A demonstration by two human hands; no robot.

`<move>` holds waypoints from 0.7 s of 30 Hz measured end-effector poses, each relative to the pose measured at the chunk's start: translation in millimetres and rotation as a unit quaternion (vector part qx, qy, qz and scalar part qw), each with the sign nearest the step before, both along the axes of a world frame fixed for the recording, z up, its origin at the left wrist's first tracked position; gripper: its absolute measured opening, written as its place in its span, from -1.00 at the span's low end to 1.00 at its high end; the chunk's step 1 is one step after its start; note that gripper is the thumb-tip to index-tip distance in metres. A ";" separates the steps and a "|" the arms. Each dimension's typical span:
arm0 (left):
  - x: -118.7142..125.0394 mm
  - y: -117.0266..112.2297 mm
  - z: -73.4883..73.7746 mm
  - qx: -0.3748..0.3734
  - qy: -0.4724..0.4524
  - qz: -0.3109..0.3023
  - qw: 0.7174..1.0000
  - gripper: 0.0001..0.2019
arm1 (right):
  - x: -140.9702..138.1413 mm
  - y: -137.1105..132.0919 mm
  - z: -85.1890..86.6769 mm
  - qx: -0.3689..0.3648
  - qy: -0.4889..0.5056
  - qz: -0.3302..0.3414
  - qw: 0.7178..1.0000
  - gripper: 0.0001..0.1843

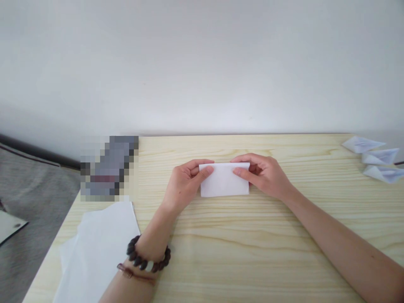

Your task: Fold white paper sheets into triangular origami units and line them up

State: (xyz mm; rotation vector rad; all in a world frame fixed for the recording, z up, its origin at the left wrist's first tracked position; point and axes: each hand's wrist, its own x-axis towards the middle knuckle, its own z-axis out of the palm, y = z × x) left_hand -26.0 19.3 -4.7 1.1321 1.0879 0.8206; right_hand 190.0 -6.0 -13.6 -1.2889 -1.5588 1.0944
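Observation:
A small folded white paper rectangle [224,182] lies on the pale wooden table [252,252] near its far edge. My left hand [183,185] pinches the paper's upper left corner, thumb on top and fingers curled behind. My right hand [265,174] pinches the upper right corner the same way. The lower edge of the paper rests on the table. A dark bead bracelet [148,256] and a thin red cord sit on my left wrist.
A stack of white sheets [101,248] lies at the table's near left. Three folded white paper shapes [375,160] sit at the far right edge. A blurred-out patch [109,168] covers something at the far left corner. A white wall stands behind the table.

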 end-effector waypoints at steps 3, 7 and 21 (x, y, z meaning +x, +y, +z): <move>0.0 0.8 -1.3 0.006 -0.001 -0.003 1.000 -0.57 | 0.4 0.3 -0.4 0.004 0.003 0.002 1.000 -0.77; 0.2 1.3 -0.9 0.008 -0.002 0.002 1.000 -0.60 | 1.0 0.8 -1.6 0.005 0.015 0.009 1.000 -0.76; 0.6 -0.1 1.0 -0.006 -0.015 0.021 1.000 -0.63 | 0.6 1.2 -1.4 0.002 0.006 0.010 1.000 -0.76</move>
